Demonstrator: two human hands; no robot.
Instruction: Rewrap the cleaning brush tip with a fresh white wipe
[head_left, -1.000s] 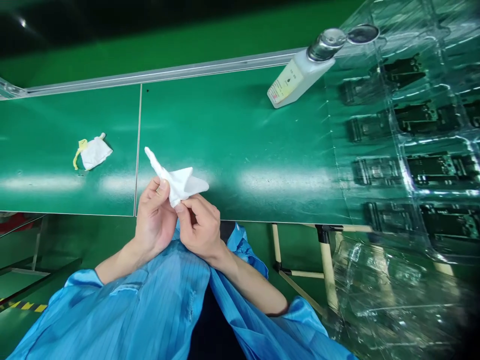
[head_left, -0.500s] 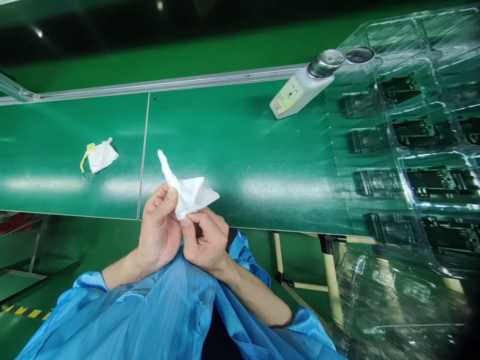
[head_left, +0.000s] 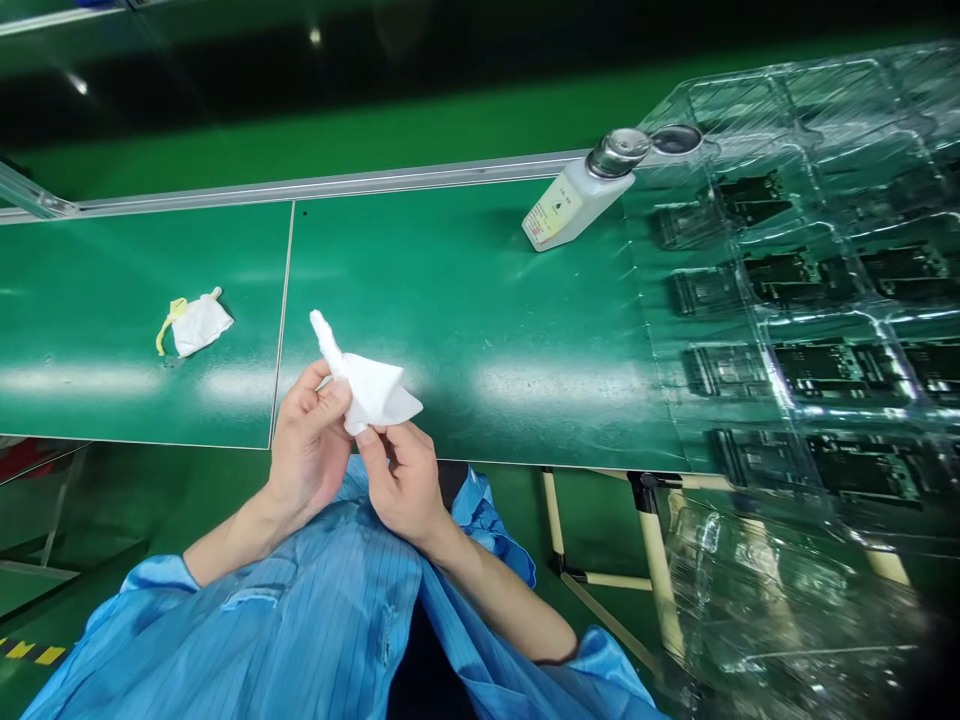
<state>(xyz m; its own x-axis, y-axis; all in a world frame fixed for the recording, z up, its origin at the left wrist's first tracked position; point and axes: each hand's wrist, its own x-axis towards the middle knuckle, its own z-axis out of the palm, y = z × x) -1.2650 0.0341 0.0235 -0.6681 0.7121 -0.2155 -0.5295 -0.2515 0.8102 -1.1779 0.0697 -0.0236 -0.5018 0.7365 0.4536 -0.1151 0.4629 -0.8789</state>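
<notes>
A white wiping cloth (head_left: 379, 388) is held between both hands above the front edge of the green bench. My left hand (head_left: 311, 435) pinches it at the left, where a twisted, finger-like end sticks up and away from me. With thumb and forefinger, my right hand (head_left: 401, 475) grips the cloth's lower edge. The loose part spreads to the right in a folded point. What lies under the cloth, at the hidden fingertips, I cannot make out.
On the green bench (head_left: 450, 280), a crumpled white cloth with a yellow strip (head_left: 201, 324) lies left. A white bottle with a metal top (head_left: 577, 200), its lid flipped up, stands back right. Clear plastic trays (head_left: 784, 385) with circuit boards fill the right; more clear trays (head_left: 787, 590) sit lower.
The view has shifted slightly, so the bottle and trays appear further left. Both hands keep hold of the cloth, whose folds have changed a little.
</notes>
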